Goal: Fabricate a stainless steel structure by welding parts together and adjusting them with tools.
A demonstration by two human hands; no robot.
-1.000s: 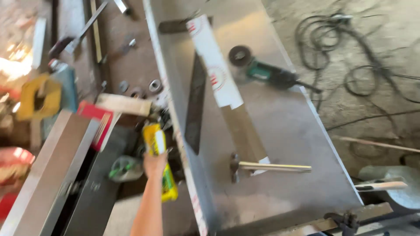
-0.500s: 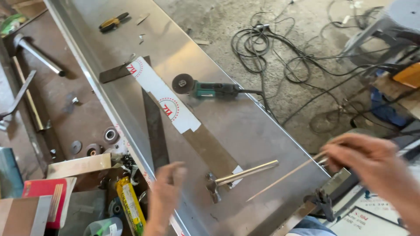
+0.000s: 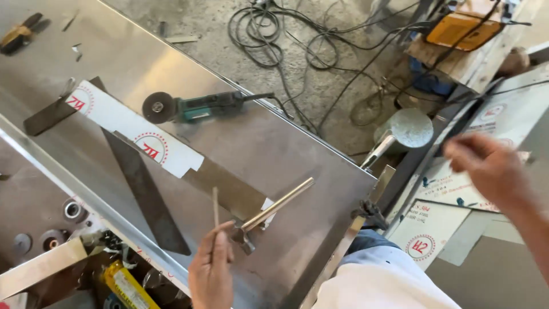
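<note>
1. My left hand (image 3: 211, 274) pinched one thin rod (image 3: 215, 207) between thumb and fingertips, its tip pointing up over the steel sheet (image 3: 274, 154), probably so it stayed clear of the metal.
2. One hammer (image 3: 269, 214) lay flat just right of the rod, its metal handle angled away from me, within easy reach.
3. My right hand (image 3: 489, 169) hung well right of the rod, off the sheet, blurred; I cannot tell whether it was spread or closed on anything.
4. Up-left of the rod lay one long flat bar (image 3: 137, 140) partly wrapped in white film, and one dark strip (image 3: 146, 197) crossing under it.
5. One green angle grinder (image 3: 194, 107) rested beyond those, disc flat.
</note>
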